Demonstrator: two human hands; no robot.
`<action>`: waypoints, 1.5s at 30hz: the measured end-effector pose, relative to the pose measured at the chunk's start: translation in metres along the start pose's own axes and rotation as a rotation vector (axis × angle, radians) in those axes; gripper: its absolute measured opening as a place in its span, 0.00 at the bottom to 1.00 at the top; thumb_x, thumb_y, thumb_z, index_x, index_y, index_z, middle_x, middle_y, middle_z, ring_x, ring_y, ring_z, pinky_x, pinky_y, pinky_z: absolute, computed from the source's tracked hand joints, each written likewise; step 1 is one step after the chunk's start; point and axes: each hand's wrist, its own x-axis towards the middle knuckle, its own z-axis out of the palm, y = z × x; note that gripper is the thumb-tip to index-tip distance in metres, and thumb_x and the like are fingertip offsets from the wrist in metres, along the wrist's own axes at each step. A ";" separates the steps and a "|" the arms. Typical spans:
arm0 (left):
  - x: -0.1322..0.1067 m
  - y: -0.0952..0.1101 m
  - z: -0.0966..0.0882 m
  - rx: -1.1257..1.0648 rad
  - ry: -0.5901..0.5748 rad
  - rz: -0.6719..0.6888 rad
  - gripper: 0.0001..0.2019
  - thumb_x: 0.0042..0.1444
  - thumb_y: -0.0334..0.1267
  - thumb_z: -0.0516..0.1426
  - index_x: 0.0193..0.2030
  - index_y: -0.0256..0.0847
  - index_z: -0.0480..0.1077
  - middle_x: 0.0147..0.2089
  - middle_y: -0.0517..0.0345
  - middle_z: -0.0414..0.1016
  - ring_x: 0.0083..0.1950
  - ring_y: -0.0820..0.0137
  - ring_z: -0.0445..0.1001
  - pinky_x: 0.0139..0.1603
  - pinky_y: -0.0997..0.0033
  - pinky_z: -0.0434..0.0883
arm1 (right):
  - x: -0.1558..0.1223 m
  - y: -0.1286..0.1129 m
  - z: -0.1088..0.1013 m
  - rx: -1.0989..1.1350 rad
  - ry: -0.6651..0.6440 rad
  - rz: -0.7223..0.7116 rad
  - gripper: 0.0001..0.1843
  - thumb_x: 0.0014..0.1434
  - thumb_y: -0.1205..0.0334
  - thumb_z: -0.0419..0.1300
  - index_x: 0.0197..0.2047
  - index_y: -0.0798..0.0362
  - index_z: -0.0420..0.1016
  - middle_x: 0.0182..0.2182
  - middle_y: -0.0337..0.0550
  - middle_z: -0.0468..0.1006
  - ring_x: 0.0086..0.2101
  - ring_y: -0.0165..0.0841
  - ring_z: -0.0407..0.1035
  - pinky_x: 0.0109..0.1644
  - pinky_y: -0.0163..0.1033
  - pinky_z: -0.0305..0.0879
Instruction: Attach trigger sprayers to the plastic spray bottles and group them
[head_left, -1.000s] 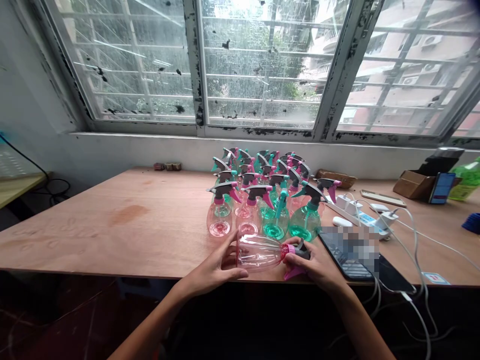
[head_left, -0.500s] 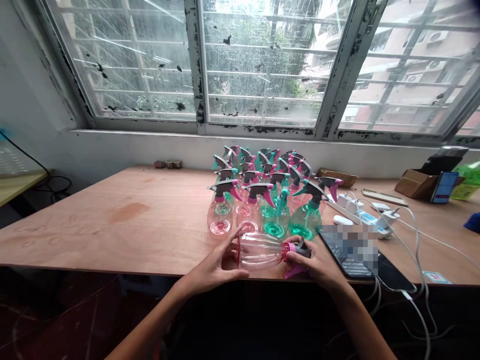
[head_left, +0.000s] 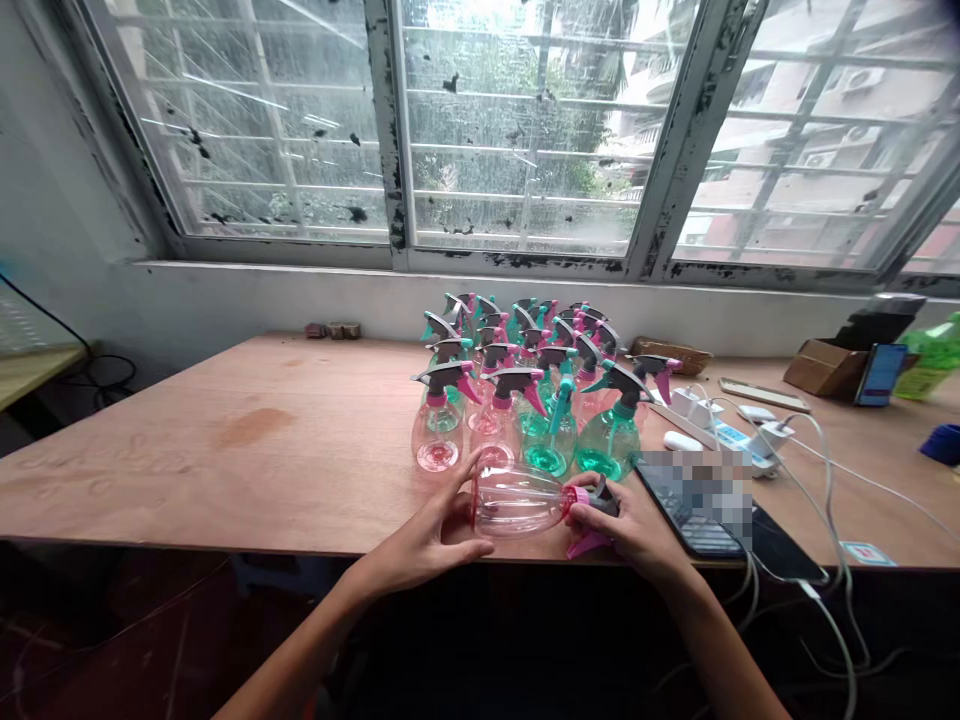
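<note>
A clear pink spray bottle [head_left: 517, 503] lies on its side near the front edge of the wooden table [head_left: 262, 450]. My left hand [head_left: 427, 535] cups its base, fingers wrapped round it. My right hand [head_left: 626, 525] grips its grey and pink trigger head [head_left: 596, 500] at the neck. Just behind stands a cluster of several upright pink and teal spray bottles [head_left: 525, 400] with grey trigger heads.
A phone [head_left: 694, 520] lies right of my right hand, with a white power strip [head_left: 720, 430] and trailing white cables [head_left: 825, 490] beyond. A cardboard box [head_left: 821, 370] and another phone [head_left: 877, 375] sit at the far right. A barred window [head_left: 525, 130] runs behind the table.
Both hands stay on the lying bottle. The view has shifted slightly; nothing else has visibly moved.
</note>
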 end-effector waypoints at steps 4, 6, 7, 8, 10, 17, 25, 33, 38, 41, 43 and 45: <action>0.001 0.003 0.001 -0.005 0.007 -0.058 0.51 0.60 0.35 0.65 0.78 0.55 0.33 0.76 0.48 0.52 0.70 0.55 0.64 0.71 0.51 0.61 | -0.001 0.001 -0.001 0.016 -0.014 0.002 0.20 0.58 0.49 0.71 0.45 0.54 0.74 0.31 0.39 0.79 0.32 0.33 0.72 0.39 0.36 0.67; 0.001 0.003 0.001 0.005 0.009 -0.052 0.49 0.61 0.35 0.64 0.78 0.55 0.35 0.76 0.48 0.54 0.69 0.55 0.65 0.71 0.50 0.61 | -0.001 0.002 0.000 0.034 -0.014 0.007 0.19 0.58 0.50 0.71 0.45 0.54 0.74 0.31 0.39 0.79 0.32 0.33 0.72 0.38 0.36 0.67; 0.001 0.002 0.000 0.004 0.002 -0.035 0.48 0.62 0.35 0.63 0.77 0.55 0.35 0.76 0.48 0.54 0.69 0.55 0.66 0.71 0.50 0.61 | -0.001 0.002 0.000 0.044 -0.016 0.008 0.19 0.58 0.50 0.70 0.45 0.54 0.74 0.31 0.39 0.79 0.31 0.33 0.72 0.38 0.36 0.67; 0.001 0.001 0.000 -0.001 -0.005 -0.016 0.48 0.62 0.34 0.63 0.77 0.56 0.35 0.76 0.49 0.53 0.69 0.55 0.66 0.71 0.50 0.61 | 0.000 0.002 0.000 0.052 -0.019 0.007 0.19 0.59 0.50 0.70 0.45 0.54 0.74 0.31 0.39 0.79 0.31 0.33 0.72 0.38 0.36 0.67; 0.001 -0.001 0.000 -0.018 -0.012 0.003 0.50 0.60 0.34 0.65 0.77 0.57 0.35 0.77 0.49 0.50 0.70 0.54 0.64 0.72 0.50 0.60 | 0.000 0.003 0.000 0.061 -0.026 0.002 0.18 0.59 0.50 0.70 0.45 0.53 0.74 0.31 0.39 0.79 0.31 0.32 0.72 0.37 0.36 0.66; 0.001 0.001 -0.001 -0.027 0.007 -0.046 0.47 0.60 0.34 0.65 0.77 0.54 0.40 0.77 0.48 0.50 0.70 0.53 0.64 0.71 0.48 0.61 | 0.001 0.003 -0.001 0.028 -0.004 0.002 0.19 0.59 0.50 0.70 0.45 0.54 0.74 0.31 0.39 0.79 0.31 0.33 0.72 0.38 0.36 0.67; 0.001 0.003 -0.001 -0.027 -0.001 -0.072 0.52 0.59 0.35 0.66 0.78 0.55 0.34 0.79 0.48 0.45 0.73 0.52 0.59 0.70 0.52 0.63 | 0.000 0.003 -0.001 0.022 -0.009 0.008 0.19 0.59 0.50 0.70 0.45 0.54 0.74 0.31 0.40 0.80 0.32 0.34 0.73 0.39 0.36 0.67; 0.001 0.002 -0.001 -0.021 -0.009 0.005 0.50 0.61 0.33 0.64 0.77 0.58 0.34 0.79 0.50 0.43 0.72 0.53 0.61 0.71 0.52 0.61 | -0.001 -0.001 0.001 0.028 -0.006 0.013 0.19 0.58 0.49 0.70 0.45 0.53 0.74 0.30 0.38 0.79 0.31 0.33 0.73 0.38 0.36 0.67; 0.000 0.001 0.000 -0.042 -0.006 -0.054 0.48 0.61 0.33 0.64 0.77 0.55 0.38 0.78 0.48 0.47 0.72 0.52 0.61 0.71 0.51 0.62 | -0.001 -0.002 0.001 -0.007 0.012 0.007 0.20 0.57 0.48 0.70 0.44 0.53 0.74 0.30 0.38 0.79 0.31 0.34 0.73 0.39 0.37 0.68; 0.000 -0.002 -0.001 -0.026 -0.012 0.003 0.45 0.64 0.34 0.62 0.77 0.56 0.36 0.79 0.49 0.47 0.70 0.55 0.64 0.71 0.53 0.62 | -0.001 -0.002 0.001 0.003 0.004 0.014 0.20 0.57 0.48 0.70 0.44 0.53 0.74 0.30 0.38 0.79 0.31 0.34 0.73 0.38 0.37 0.68; 0.000 -0.002 -0.001 -0.040 -0.013 -0.007 0.48 0.64 0.33 0.62 0.77 0.57 0.32 0.79 0.49 0.45 0.71 0.55 0.64 0.71 0.53 0.63 | -0.001 -0.001 0.001 0.009 -0.007 0.017 0.20 0.58 0.48 0.70 0.44 0.53 0.73 0.29 0.38 0.79 0.31 0.34 0.73 0.38 0.37 0.68; 0.000 -0.001 -0.001 -0.050 -0.014 -0.043 0.51 0.61 0.33 0.64 0.77 0.56 0.32 0.79 0.50 0.45 0.73 0.53 0.59 0.72 0.53 0.61 | -0.001 0.000 0.000 -0.003 -0.005 0.014 0.21 0.57 0.48 0.70 0.44 0.54 0.73 0.30 0.38 0.78 0.31 0.34 0.72 0.38 0.37 0.68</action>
